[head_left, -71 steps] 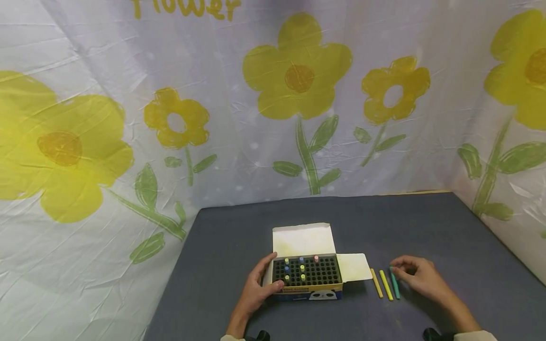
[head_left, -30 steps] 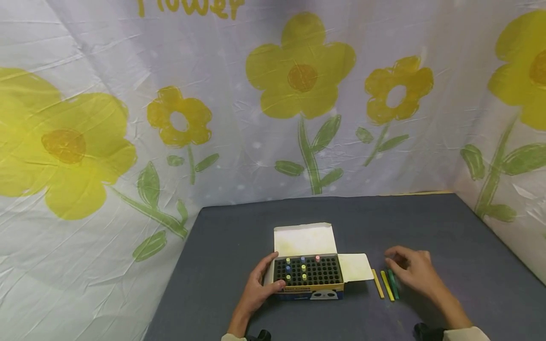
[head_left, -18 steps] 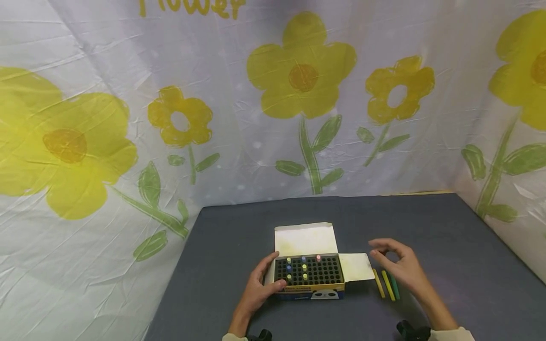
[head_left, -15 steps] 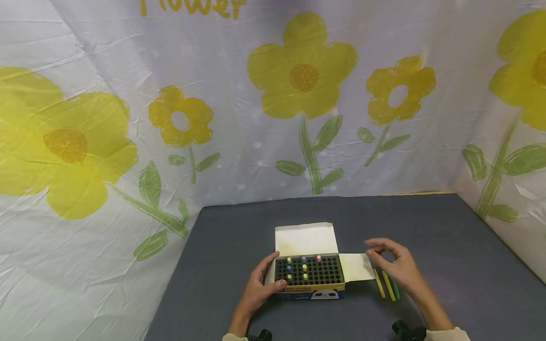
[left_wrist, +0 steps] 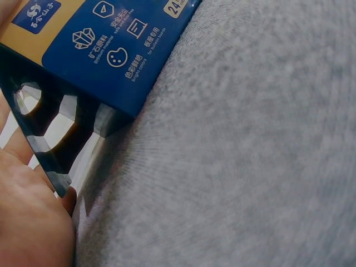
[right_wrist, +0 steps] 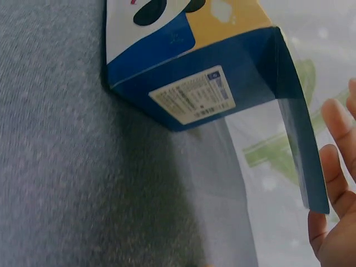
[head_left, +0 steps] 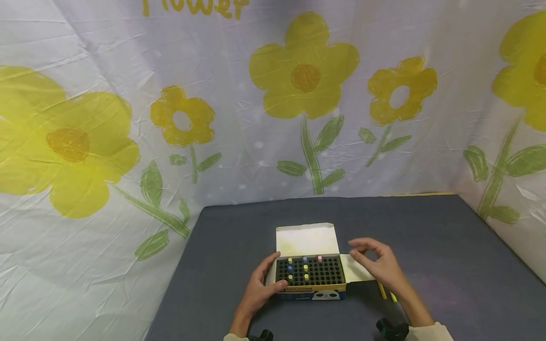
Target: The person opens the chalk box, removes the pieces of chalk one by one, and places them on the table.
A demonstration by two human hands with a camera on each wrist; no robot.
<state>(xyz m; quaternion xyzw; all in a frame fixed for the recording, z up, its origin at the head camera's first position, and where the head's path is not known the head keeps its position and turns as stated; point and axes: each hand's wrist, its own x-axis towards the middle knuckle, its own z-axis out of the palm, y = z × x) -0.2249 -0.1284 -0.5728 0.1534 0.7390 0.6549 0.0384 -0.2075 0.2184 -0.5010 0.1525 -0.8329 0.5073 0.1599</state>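
Observation:
In the head view a chalk box (head_left: 324, 289) with a panda on its front stands with its lid and side flap raised outward. Several chalk sticks poke up from the black holed insert (head_left: 324, 272), mostly yellow, with blue ones and a pink one. My left hand (head_left: 258, 289) grips the box's left end, thumb at the front edge, fingers along the side. My right hand (head_left: 379, 265) hovers over the white right flap (head_left: 351, 269), thumb and index apart with nothing visible between them. The right wrist view shows its other fingers (right_wrist: 334, 172) loosely bent beside the flap.
Just right of the box, an orange-yellow chalk (head_left: 381, 290) and a yellow chalk (head_left: 393, 297) lie on the dark table cloth (head_left: 239, 232), partly covered by my right hand. A flower-printed curtain (head_left: 239, 156) hangs behind the table.
My right hand has moved left from the loose chalks to above the box's flap, now hiding the green chalk. My left hand has stayed on the box.

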